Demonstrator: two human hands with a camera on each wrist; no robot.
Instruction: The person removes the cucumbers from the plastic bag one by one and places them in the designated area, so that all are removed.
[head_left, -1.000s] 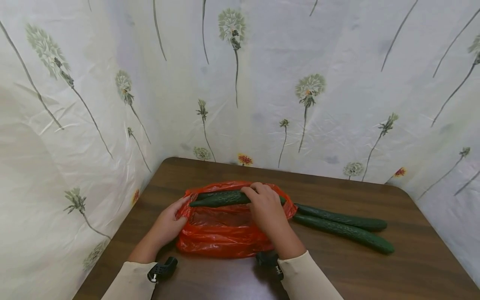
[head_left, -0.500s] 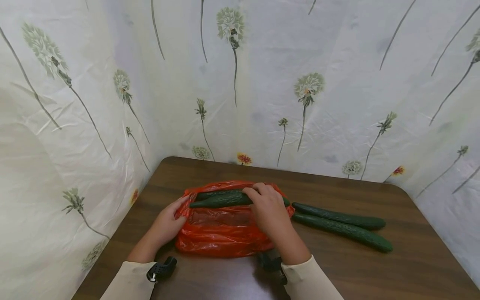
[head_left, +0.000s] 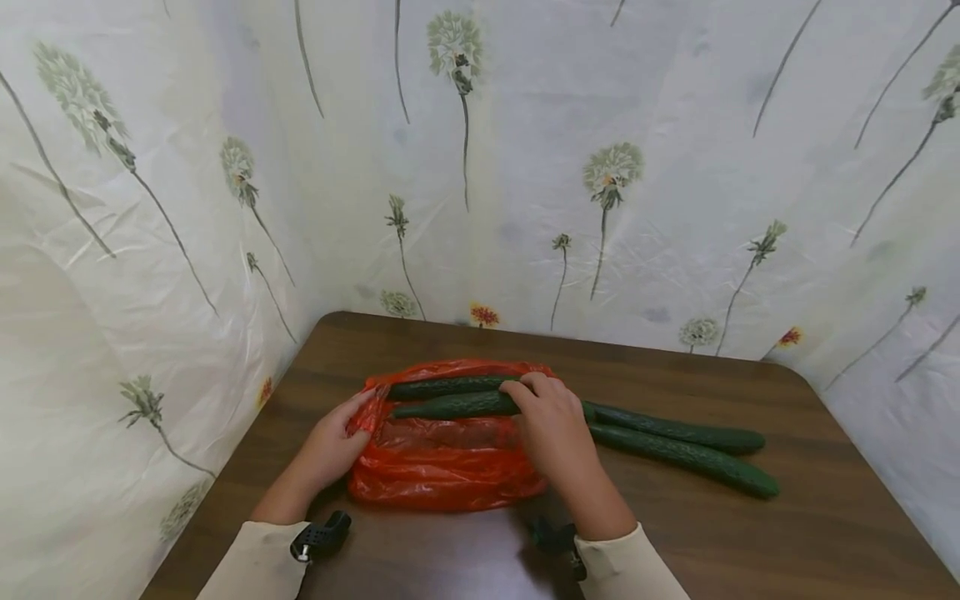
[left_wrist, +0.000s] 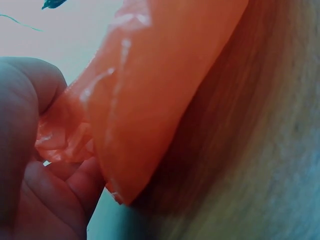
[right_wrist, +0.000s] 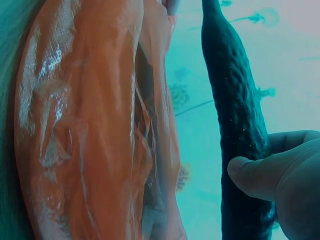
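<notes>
A red plastic bag (head_left: 450, 483) lies on the table with its mouth spread. My left hand (head_left: 334, 442) pinches the left edge of the bag's mouth; in the left wrist view the crumpled film (left_wrist: 65, 135) sits between thumb and fingers. My right hand (head_left: 553, 421) grips a cucumber (head_left: 453, 406) over the bag's right side. The right wrist view shows the thumb pressed along this bumpy dark green cucumber (right_wrist: 237, 100), above the bag's opening. Behind it another cucumber (head_left: 435, 387) lies in the bag mouth, its right part hidden by the hand.
Two more cucumbers, a rear one (head_left: 675, 427) and a front one (head_left: 690, 458), lie side by side on the brown wooden table (head_left: 825, 533) to the right. A dandelion-patterned curtain (head_left: 525, 208) borders the table at the back and left.
The right hand has shifted right with the cucumber in its grip, and the cucumber's left tip has moved right from the bag's edge. The left hand keeps its hold on the bag.
</notes>
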